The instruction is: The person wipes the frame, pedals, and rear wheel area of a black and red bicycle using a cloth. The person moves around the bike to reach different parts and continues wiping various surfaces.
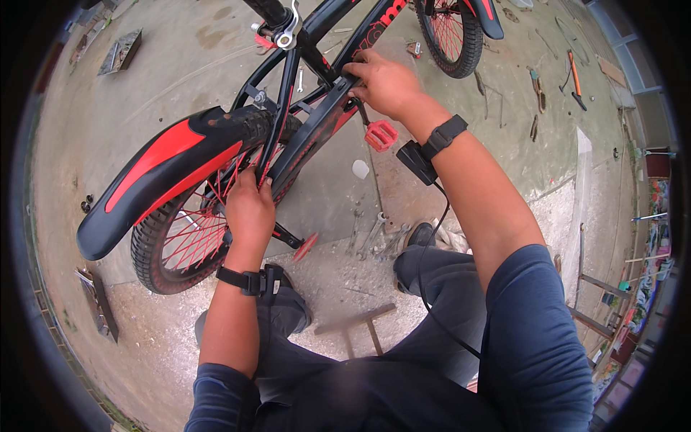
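The bicycle [308, 54], black with red trim, occupies the far left and centre of the work area. Its long axis runs diagonally: the rear wheel [180, 245] is near left, the front wheel [453, 36] far right, so the bicycle points to the far right. The chain guard [309, 137], a long dark strip on the side facing the person, follows the same diagonal. Its front end lies at the frame's centre, beside the crank; its rear end lies beside the rear wheel.

Right hand [385, 85]: thumb and index finger pinch the front end of the chain guard, just above the red pedal [380, 135]. Left hand [250, 205]: positioned at the rear end of the chain guard, fingers bent and thumb close to them; what is gripped between them cannot be told from this angle.

The rear fender [162, 173], black and red, arches over the rear wheel and extends to the near left. A dark, box-like piece [121, 52] lies on the ground at far left. Loose wrenches [373, 230] lie near centre, beside the person's shoe [419, 235]. An orange-handled tool [574, 72] lies at far right.
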A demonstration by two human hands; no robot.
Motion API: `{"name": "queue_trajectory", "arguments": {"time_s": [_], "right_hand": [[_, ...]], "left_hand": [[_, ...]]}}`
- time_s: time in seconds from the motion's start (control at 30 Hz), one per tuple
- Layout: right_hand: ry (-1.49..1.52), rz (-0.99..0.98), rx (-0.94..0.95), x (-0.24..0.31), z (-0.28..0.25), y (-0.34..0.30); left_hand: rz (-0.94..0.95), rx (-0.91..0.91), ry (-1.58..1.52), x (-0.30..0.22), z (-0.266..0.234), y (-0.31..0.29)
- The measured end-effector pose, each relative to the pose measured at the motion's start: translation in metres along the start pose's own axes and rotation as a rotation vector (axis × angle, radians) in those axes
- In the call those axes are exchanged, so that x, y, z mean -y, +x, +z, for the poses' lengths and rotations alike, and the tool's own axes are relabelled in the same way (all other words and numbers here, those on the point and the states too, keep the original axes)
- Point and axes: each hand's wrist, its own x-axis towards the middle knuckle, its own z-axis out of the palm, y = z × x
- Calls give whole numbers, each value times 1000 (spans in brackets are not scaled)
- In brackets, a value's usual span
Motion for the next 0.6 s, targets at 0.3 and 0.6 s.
{"name": "queue_trajectory", "arguments": {"time_s": [0.3,0.6], "right_hand": [[8,6,23,-1,0,4],[-38,7,34,-4,0,7]], "left_hand": [[-42,79,30,0,-4,0],[14,-16,-36,-1,-3,0]]}}
